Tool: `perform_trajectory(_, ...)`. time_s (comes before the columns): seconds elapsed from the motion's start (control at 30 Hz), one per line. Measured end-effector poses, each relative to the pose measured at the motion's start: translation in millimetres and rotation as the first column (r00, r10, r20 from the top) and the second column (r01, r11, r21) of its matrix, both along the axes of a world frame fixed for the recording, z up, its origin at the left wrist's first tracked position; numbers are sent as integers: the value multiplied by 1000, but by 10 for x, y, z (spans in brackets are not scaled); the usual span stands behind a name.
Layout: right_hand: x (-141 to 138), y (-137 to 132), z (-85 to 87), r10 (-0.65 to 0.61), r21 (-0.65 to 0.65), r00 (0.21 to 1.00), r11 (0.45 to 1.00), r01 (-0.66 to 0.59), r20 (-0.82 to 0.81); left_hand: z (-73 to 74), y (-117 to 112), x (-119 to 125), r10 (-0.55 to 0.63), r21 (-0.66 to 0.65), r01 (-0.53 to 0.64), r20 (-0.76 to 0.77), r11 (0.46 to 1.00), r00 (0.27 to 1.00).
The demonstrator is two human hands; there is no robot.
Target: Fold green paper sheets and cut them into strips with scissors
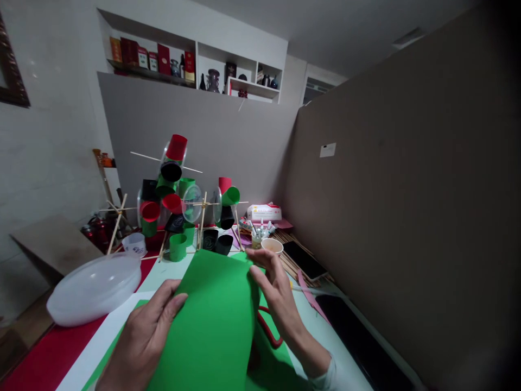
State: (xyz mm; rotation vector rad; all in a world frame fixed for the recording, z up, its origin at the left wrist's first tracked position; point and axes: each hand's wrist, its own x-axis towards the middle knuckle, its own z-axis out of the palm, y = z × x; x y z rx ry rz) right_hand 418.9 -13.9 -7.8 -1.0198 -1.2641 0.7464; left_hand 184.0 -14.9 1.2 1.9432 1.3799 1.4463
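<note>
My left hand point(142, 331) grips the left edge of a sheet of green paper point(215, 315), thumb on the near face. The sheet is raised and tilted, its right side bending downward. At its upper right corner, my right hand point(279, 290) has its thumb and curved fingers closed around the edge. Beneath the right side, a red loop handle point(277, 342), perhaps of scissors, lies on more green paper point(271, 364); the rest of it is hidden. Behind the sheet stands a stick frame point(202, 217) bearing clear plastic discs point(192, 203) and red, green and black paper tubes point(177, 147).
At left rests a translucent plastic bowl or lid point(95, 290) near a plastic cup point(134, 245). On the right are a paper cup point(272, 246), a phone or tablet point(305, 259), wooden sticks point(287, 263), a long black object point(358, 336) and a grey partition point(399, 206).
</note>
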Motion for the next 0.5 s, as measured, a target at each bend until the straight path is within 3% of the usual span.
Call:
perform_trajectory(0.1,64,-60,231,-53,191,986,981,22,161,-4,31,-14,-73,-15,72,-93,997,993)
perform_trajectory(0.2,47,-138,417,25,244,950,964,-104,310,-40,83,-41,-181,-43,176,-216,983,959)
perform_trajectory(0.37,-48,-169,531,356,142,887,901,-410,295,147,87,-56,-320,-54,330,-432,943,843)
perform_trajectory(0.5,-60,-129,418,406,41,900,908,-417,161,282,54,-129,-334,-6,397,-553,918,763)
